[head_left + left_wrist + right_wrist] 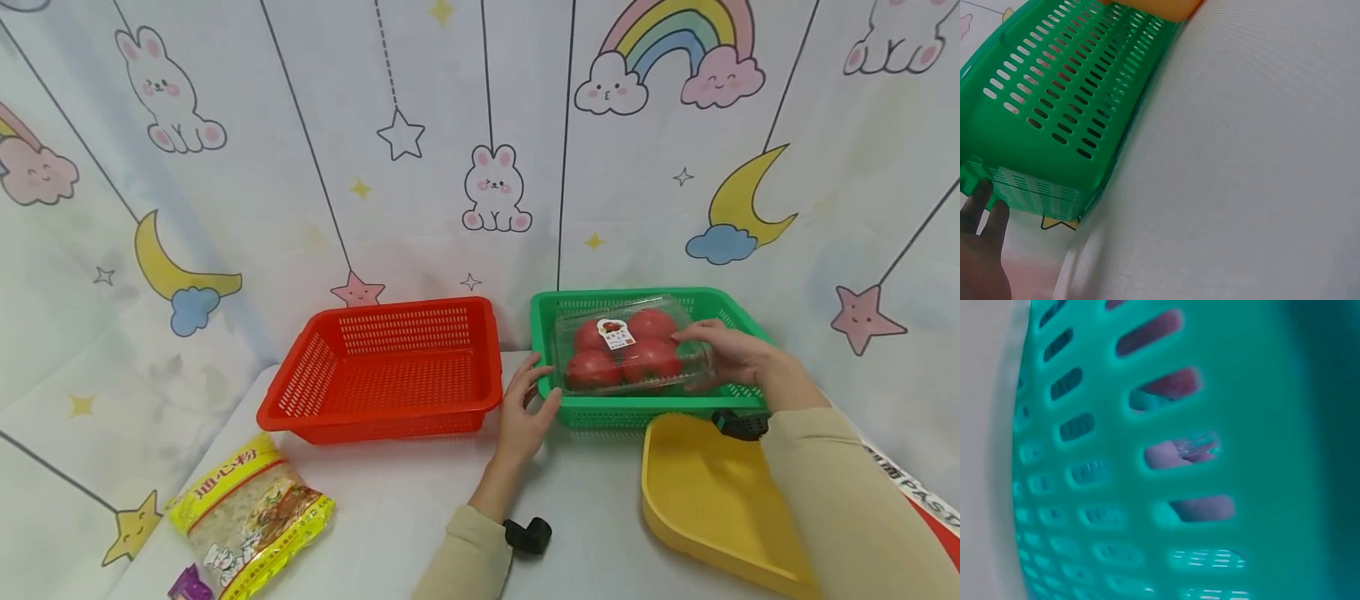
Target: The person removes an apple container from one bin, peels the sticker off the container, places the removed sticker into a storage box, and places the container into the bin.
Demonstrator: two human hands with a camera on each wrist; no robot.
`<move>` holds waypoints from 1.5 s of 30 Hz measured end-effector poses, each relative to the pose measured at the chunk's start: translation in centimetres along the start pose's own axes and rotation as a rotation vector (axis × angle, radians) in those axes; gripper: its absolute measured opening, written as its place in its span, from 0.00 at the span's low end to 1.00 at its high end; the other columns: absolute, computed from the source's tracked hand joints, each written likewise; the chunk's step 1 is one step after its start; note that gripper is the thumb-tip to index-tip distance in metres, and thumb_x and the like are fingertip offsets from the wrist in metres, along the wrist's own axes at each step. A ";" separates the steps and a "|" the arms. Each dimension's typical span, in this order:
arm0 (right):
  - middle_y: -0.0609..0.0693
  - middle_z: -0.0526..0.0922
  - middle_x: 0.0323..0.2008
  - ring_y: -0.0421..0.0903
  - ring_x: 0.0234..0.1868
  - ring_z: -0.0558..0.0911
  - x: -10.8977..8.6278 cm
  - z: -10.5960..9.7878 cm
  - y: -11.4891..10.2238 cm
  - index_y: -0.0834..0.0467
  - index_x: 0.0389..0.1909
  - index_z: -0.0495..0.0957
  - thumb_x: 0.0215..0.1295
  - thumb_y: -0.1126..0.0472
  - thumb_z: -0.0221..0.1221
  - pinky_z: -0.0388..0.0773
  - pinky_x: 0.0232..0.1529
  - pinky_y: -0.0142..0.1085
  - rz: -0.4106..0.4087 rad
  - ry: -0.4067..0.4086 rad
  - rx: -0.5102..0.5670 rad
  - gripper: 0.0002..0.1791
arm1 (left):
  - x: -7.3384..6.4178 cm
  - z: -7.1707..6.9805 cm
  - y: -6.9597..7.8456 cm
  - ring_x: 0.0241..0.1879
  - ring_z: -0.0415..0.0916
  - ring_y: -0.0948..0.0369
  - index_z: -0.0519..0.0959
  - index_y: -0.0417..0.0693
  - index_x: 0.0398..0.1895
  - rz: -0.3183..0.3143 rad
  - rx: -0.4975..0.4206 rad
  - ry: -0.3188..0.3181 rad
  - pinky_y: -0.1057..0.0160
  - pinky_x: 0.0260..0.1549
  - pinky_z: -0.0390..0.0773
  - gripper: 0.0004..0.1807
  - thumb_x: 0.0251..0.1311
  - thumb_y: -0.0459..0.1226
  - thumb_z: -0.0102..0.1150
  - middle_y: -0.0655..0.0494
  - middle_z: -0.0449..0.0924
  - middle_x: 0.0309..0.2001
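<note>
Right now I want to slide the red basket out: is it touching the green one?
Apart: the head view shows a pale gap between the rims of the red plastic basket and the green plastic basket.

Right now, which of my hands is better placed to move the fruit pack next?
Probably your right hand: it grips the fruit pack, while your left hand is open beside the green basket.

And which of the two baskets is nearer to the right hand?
The green basket: the right hand holds a clear fruit pack there, while the red basket stands farther left.
</note>
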State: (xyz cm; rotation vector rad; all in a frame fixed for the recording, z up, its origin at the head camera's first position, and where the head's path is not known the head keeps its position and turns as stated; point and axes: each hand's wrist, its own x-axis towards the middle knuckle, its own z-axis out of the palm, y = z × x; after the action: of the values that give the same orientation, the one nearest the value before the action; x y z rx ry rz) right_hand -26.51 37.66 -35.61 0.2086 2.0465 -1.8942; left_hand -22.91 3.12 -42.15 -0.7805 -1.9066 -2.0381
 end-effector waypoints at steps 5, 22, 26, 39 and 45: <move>0.63 0.35 0.69 0.71 0.64 0.59 -0.2 0.0 -0.3 0.54 0.64 0.37 0.75 0.51 0.54 0.77 0.51 0.65 -0.014 0.019 -0.014 0.35 | 0.0 0.1 -0.1 0.68 0.61 0.36 0.75 0.26 0.58 -0.006 -0.012 0.000 0.36 0.60 0.69 0.19 0.64 0.27 0.58 0.32 0.63 0.70; 0.67 0.45 0.67 0.53 0.43 0.81 -2.2 -0.1 -2.3 0.52 0.61 0.37 0.77 0.50 0.51 0.80 0.48 0.61 -0.131 0.066 -0.018 0.31 | 0.4 -0.2 -3.1 0.72 0.60 0.57 0.76 0.44 0.64 0.022 0.242 -0.012 0.44 0.65 0.67 0.25 0.66 0.43 0.59 0.55 0.64 0.74; 0.67 0.42 0.68 0.52 0.43 0.81 -2.9 0.1 -2.8 0.56 0.65 0.30 0.77 0.48 0.50 0.80 0.48 0.60 -0.145 0.073 -0.034 0.39 | 0.5 0.2 -2.2 0.72 0.59 0.57 0.73 0.47 0.69 0.032 0.281 -0.030 0.42 0.64 0.67 0.29 0.67 0.47 0.57 0.52 0.63 0.74; 0.61 0.54 0.62 0.51 0.47 0.81 -5.1 3.3 -5.0 0.50 0.58 0.45 0.76 0.49 0.53 0.81 0.49 0.57 -0.178 0.058 -0.020 0.26 | 2.0 -0.7 2.7 0.67 0.67 0.50 0.63 0.49 0.76 -0.008 0.202 0.058 0.44 0.63 0.70 0.33 0.71 0.50 0.51 0.53 0.68 0.70; 0.61 0.56 0.61 0.50 0.44 0.84 -6.2 6.4 -5.8 0.51 0.56 0.47 0.76 0.50 0.53 0.83 0.45 0.55 -0.210 0.040 -0.001 0.25 | 2.8 -2.9 5.0 0.66 0.67 0.51 0.57 0.54 0.79 -0.189 0.098 0.059 0.46 0.57 0.76 0.33 0.74 0.51 0.47 0.54 0.62 0.73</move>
State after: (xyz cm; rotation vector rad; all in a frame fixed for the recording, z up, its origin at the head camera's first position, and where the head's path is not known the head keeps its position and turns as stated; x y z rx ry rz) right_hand -21.69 31.55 -28.36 0.0325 2.1700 -2.0254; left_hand -23.24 0.19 -36.48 -0.5295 -2.0996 -2.0284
